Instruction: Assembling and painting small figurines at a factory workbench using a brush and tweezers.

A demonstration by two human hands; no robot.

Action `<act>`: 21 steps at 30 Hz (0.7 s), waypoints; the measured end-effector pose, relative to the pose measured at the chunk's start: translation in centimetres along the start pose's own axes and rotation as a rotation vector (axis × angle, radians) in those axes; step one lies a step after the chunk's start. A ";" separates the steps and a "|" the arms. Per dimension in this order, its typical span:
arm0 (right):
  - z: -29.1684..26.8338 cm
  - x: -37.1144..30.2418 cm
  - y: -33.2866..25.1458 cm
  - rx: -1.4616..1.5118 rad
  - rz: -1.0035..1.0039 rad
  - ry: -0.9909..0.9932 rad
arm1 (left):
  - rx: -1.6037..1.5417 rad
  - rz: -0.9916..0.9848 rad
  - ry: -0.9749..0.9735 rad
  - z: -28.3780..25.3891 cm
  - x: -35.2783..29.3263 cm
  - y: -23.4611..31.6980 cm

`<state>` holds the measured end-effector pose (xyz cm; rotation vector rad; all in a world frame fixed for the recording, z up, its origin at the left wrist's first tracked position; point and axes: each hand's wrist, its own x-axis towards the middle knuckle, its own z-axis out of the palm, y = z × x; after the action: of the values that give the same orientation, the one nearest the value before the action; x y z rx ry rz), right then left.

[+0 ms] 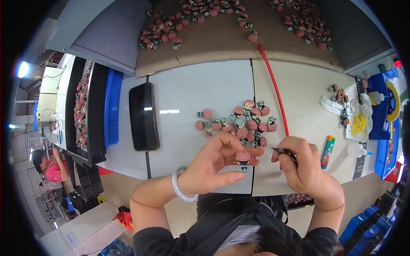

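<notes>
My left hand [211,164], with a white bangle at the wrist, holds a small figurine [243,158] with bumpy pink hair and a dark body. The figurine stands upright between thumb and fingers. To its right, my right hand [301,164] is closed around a thin dark pointed tool [279,150]. The tip points left toward the figurine, apart from it; whether it is a brush or a blade I cannot tell. Just beyond both hands lies a loose pile of similar figurines [252,125]. A long red tube [273,85] ends close to my right hand.
A black phone [144,116] lies at the left, near a black tray [79,111] of figurines and a blue bin [113,106]. More figurines [200,10] cover the far shelf. On the right are a lighter [328,152], white tissue [334,105] and a tape dispenser [382,104]. A person [51,164] sits far left.
</notes>
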<state>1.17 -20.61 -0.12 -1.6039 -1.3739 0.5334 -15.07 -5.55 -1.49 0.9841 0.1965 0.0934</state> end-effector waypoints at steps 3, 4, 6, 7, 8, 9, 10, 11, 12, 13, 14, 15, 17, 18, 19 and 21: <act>0.4 0.5 -0.1 -0.134 -0.146 -0.049 | 0.064 -0.085 -0.006 -0.1 0.0 0.1; 0.7 0.4 -0.1 -0.164 -0.142 -0.052 | 0.099 -0.077 0.014 -0.1 0.0 0.0; 0.9 0.5 0.0 -0.189 -0.147 -0.075 | 0.131 -0.072 0.035 -0.1 -0.1 -0.2; 1.0 0.6 0.0 -0.217 -0.154 -0.097 | 0.141 -0.039 0.042 -0.2 -0.2 -0.4; 1.1 0.5 0.0 -0.217 -0.151 -0.098 | 0.151 -0.005 0.049 -0.3 -0.2 -0.5; 1.3 0.5 0.1 -0.220 -0.154 -0.084 | 0.149 -0.007 0.049 -0.2 -0.2 -0.4; 1.4 0.4 0.2 -0.222 -0.157 -0.072 | 0.183 -0.005 0.072 0.0 -0.1 -0.2; 1.6 0.4 0.1 -0.221 -0.155 -0.073 | 0.217 -0.004 0.095 0.1 -0.1 -0.2; 1.8 0.4 0.1 -0.225 -0.129 -0.057 | 0.215 -0.005 0.096 0.1 -0.1 -0.3; 1.9 0.4 0.0 -0.230 -0.104 -0.040 | 0.225 0.030 0.099 0.1 -0.1 -0.6; 1.9 0.3 0.1 -0.231 -0.101 -0.040 | 0.235 0.065 0.103 0.2 -0.2 -0.7; 2.0 0.2 0.2 -0.255 -0.090 -0.061 | 0.233 0.064 0.102 0.2 -0.2 -0.7; 2.1 0.2 0.3 -0.278 -0.078 -0.085 | 0.254 0.054 0.134 0.1 -0.3 -0.6; 2.1 0.2 0.2 -0.281 -0.073 -0.089 | 0.252 0.053 0.134 0.1 -0.2 -0.7; 2.1 0.2 0.2 -0.283 -0.070 -0.094 | 0.249 0.065 0.132 0.1 -0.2 -0.8; 2.2 0.2 0.2 -0.275 -0.073 -0.098 | 0.246 0.078 0.133 0.1 -0.3 -0.8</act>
<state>-0.40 -19.65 -1.27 -1.7558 -1.6290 0.3965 -15.37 -6.08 -2.09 1.2325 0.2967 0.2096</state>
